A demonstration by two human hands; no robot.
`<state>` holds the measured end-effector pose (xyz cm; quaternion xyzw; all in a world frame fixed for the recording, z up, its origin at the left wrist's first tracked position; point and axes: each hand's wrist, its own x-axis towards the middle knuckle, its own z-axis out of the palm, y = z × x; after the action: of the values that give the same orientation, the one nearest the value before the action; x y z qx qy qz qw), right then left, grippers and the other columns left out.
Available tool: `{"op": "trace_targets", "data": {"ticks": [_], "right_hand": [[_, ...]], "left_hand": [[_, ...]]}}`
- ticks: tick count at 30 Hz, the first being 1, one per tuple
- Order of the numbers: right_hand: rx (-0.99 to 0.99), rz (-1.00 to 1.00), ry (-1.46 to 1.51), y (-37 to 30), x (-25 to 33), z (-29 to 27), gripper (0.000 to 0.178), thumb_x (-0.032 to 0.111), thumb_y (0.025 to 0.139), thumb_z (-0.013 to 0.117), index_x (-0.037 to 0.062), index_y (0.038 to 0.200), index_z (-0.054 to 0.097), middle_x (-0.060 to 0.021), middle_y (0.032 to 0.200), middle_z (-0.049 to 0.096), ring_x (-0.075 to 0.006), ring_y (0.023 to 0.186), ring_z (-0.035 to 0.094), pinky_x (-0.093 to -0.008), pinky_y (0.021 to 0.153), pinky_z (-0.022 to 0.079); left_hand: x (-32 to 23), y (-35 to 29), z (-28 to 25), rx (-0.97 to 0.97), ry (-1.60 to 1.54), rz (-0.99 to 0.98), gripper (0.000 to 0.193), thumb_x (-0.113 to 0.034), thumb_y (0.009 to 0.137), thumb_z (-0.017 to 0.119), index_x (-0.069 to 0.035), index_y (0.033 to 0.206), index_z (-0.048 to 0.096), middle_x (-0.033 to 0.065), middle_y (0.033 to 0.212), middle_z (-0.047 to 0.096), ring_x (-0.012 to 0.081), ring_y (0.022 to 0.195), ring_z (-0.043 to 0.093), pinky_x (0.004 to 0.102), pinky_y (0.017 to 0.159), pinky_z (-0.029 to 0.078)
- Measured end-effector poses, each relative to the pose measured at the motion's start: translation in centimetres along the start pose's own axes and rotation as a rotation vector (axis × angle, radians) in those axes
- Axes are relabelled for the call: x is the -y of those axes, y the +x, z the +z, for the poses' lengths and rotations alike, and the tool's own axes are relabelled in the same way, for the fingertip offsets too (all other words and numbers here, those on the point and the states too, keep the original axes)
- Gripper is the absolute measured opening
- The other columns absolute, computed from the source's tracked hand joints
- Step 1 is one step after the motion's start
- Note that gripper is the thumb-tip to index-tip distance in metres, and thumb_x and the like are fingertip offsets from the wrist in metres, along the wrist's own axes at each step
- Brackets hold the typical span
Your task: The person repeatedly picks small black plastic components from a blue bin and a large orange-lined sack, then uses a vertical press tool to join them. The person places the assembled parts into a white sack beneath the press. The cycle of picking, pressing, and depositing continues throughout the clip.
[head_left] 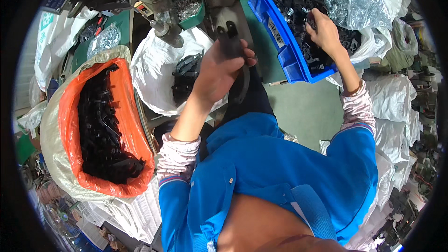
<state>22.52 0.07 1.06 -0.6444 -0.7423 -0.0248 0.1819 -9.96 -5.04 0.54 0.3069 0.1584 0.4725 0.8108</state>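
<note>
My left hand (218, 73) is closed around a dark, flat part (228, 42) with a forked end of two rounded prongs. The part points upward, away from me, and is slightly blurred. On the right, my right hand (326, 35) reaches into a blue plastic bin (288, 67), its fingers curled down among small black plastic pieces (305, 49). Whatever lies between those fingertips is too small to make out. Below my left hand stands a white-lined container (151, 72) with black parts (184, 84) inside.
An orange-lined sack (130, 126) full of black parts stands at the left. Clear bags of metal pieces (357, 4) rest over the bin's far right. A green tub (198, 16) of small metal parts sits beside a machine (163, 25). White sacks (392, 98) line the right.
</note>
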Motion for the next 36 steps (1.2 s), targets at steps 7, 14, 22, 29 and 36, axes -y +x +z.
{"op": "trace_targets", "data": {"ticks": [7,14,22,29,36], "right_hand": [[0.292,0.254,1.356,-1.7,3.3,-2.5,0.019,0.013,0.090,0.061,-0.0004,0.103,0.060,-0.0040,0.084,0.064,-0.0112,0.075,0.062,-0.0234,0.068,0.051],[0.308,0.209,1.284,-3.0,4.0,-2.5,0.016,0.010,0.088,0.063,0.0002,0.100,0.061,-0.0031,0.078,0.064,-0.0093,0.071,0.060,-0.0222,0.064,0.048],[-0.205,-0.366,0.406,-3.1,5.0,-1.8,0.016,0.001,0.081,0.062,0.0028,0.096,0.060,-0.0104,0.086,0.061,-0.0246,0.081,0.062,-0.0315,0.070,0.050],[-0.214,-0.305,0.518,-3.2,4.8,-1.9,0.021,-0.005,0.074,0.066,0.0021,0.093,0.060,-0.0119,0.095,0.061,-0.0283,0.090,0.061,-0.0324,0.077,0.050],[0.013,0.300,1.431,-2.9,5.1,-1.8,0.016,0.011,0.086,0.065,-0.0010,0.097,0.061,-0.0070,0.097,0.062,-0.0136,0.091,0.059,-0.0268,0.076,0.051]], "left_hand": [[4.1,8.3,3.9,-0.016,0.672,0.222,0.031,-0.006,0.079,0.072,-0.003,0.108,0.062,0.0015,0.085,0.062,0.0084,0.065,0.056,0.0213,0.059,0.046],[5.7,9.4,4.4,-0.003,0.725,0.184,0.014,-0.008,0.082,0.068,0.002,0.091,0.065,0.0035,0.070,0.063,0.0089,0.061,0.059,0.0230,0.057,0.049],[6.7,11.2,3.7,-0.179,0.439,-0.111,0.012,-0.010,0.083,0.067,0.002,0.084,0.064,0.0090,0.070,0.063,0.0164,0.057,0.062,0.0281,0.051,0.051],[6.0,11.1,4.1,-0.146,0.421,-0.165,0.021,-0.017,0.083,0.069,-0.001,0.095,0.064,0.0095,0.081,0.066,0.0181,0.070,0.065,0.0303,0.065,0.053],[6.7,11.3,3.9,-0.035,0.616,0.181,0.014,-0.007,0.081,0.068,-0.001,0.093,0.066,0.0048,0.079,0.067,0.0092,0.070,0.062,0.0227,0.065,0.050]]}}
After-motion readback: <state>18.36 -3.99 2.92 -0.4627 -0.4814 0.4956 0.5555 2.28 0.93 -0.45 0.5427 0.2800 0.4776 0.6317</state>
